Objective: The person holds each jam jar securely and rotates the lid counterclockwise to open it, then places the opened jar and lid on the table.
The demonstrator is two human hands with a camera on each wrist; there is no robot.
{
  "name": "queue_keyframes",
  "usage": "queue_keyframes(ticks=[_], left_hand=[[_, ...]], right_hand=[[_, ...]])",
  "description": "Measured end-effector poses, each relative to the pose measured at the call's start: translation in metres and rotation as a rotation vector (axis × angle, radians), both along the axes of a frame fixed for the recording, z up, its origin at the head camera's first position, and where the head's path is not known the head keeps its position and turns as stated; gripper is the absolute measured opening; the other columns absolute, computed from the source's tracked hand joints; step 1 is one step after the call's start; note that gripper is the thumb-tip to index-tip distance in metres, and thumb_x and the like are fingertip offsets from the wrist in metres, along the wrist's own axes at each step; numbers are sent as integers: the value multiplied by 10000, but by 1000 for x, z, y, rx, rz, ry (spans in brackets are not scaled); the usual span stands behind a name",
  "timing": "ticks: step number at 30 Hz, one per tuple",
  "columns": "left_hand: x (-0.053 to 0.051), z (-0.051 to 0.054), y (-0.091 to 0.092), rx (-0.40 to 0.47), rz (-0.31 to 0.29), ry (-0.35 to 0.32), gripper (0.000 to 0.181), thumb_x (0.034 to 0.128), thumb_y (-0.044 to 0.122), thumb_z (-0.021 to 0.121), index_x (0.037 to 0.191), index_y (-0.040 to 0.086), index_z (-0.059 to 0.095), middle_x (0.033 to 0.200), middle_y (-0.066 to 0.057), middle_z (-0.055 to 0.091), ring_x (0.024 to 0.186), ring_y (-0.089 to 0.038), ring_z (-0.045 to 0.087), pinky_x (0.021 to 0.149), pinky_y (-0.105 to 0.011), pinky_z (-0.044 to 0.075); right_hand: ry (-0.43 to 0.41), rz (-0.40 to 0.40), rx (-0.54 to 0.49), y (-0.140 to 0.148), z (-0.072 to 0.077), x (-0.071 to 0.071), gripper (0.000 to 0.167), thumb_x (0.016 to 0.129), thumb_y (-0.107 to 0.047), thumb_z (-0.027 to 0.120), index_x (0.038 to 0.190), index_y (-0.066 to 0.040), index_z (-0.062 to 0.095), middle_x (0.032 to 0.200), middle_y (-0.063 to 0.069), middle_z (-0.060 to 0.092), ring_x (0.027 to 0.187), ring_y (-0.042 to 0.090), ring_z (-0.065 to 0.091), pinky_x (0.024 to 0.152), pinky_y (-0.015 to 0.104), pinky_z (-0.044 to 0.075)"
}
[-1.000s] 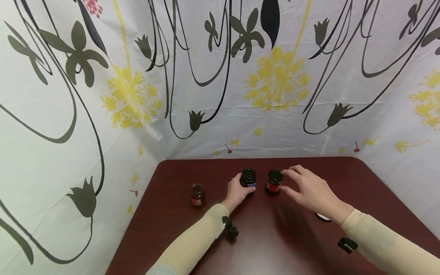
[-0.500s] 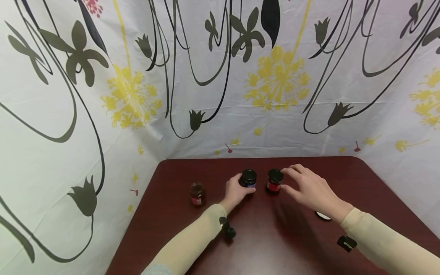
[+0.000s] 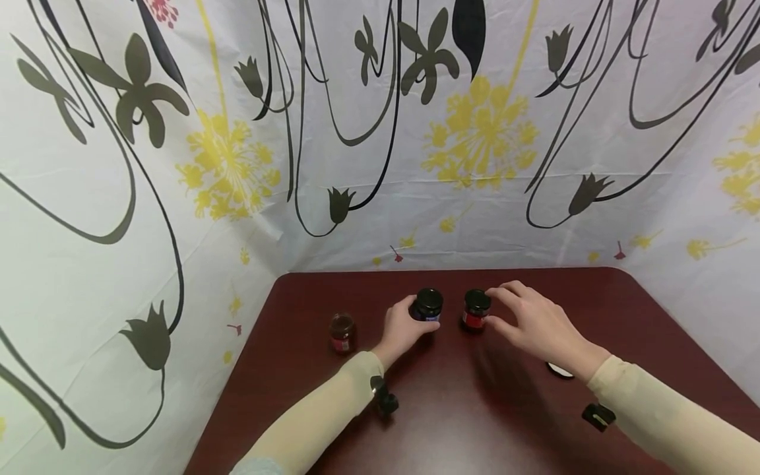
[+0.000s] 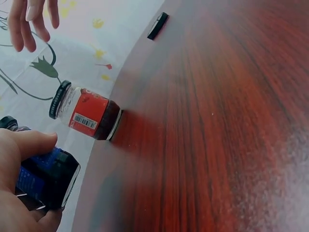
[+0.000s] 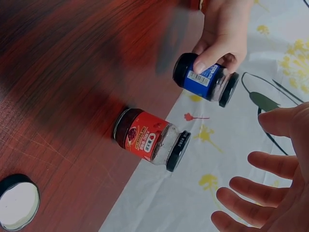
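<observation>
My left hand grips a jar with a blue label and black lid, thumb on the near side. In both wrist views this jar is held just off the table, its base visible. To its right, a red-labelled jar with a black lid stands upright on the table. Beside it is my right hand, fingers spread and slightly bent. The right wrist view shows that hand apart from the red-labelled jar, holding nothing.
An uncapped jar with a red label stands left of my left hand. A loose lid lies white inside up on the table, partly behind my right wrist in the head view. A patterned cloth hangs behind the dark red table.
My left hand and forearm have shifted slightly left with the blue-labelled jar, and the gap to the red-labelled jar is a little wider. My right hand has stayed almost still.
</observation>
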State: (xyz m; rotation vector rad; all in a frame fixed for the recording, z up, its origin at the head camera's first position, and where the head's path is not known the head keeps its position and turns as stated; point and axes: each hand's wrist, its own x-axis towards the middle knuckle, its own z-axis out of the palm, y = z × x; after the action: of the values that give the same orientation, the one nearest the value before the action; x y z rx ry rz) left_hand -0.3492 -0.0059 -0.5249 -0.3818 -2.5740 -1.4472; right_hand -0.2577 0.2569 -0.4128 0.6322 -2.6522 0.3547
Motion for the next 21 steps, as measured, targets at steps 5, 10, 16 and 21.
queue_keyframes(ticks=[5, 10, 16, 21], left_hand=[[3, 4, -2, -10, -7, -3, 635, 736, 360, 913, 1300, 226, 654, 1149, 77, 696, 1059, -122, 631, 916, -378, 515], [7, 6, -4, -1, -21, 0, 632, 744, 319, 912, 1311, 223, 649, 1160, 69, 695, 1068, -133, 631, 922, -393, 513], [10, 7, -6, 0, -25, 4, 647, 735, 321, 918, 1316, 229, 650, 1165, 74, 694, 1071, -127, 632, 927, -395, 511], [13, 11, -8, 9, -32, 5, 659, 731, 317, 922, 1324, 235, 646, 1174, 78, 690, 1079, -124, 629, 935, -400, 508]], right_hand=[[-7, -1, -9, -1, -2, -1, 497, 894, -374, 760, 1313, -139, 634, 1236, 47, 586, 1030, 245, 619, 654, 475, 541], [-14, -9, -16, -2, -4, 0, 490, 893, -359, 762, 1312, -136, 637, 1221, 43, 591, 1028, 246, 619, 654, 482, 537], [-9, -11, -22, -1, -5, 0, 485, 892, -360, 764, 1306, -141, 639, 1211, 32, 595, 1013, 239, 624, 644, 478, 535], [-8, -11, -31, -1, -5, -1, 485, 889, -355, 770, 1302, -136, 641, 1206, 30, 597, 1008, 239, 629, 654, 484, 536]])
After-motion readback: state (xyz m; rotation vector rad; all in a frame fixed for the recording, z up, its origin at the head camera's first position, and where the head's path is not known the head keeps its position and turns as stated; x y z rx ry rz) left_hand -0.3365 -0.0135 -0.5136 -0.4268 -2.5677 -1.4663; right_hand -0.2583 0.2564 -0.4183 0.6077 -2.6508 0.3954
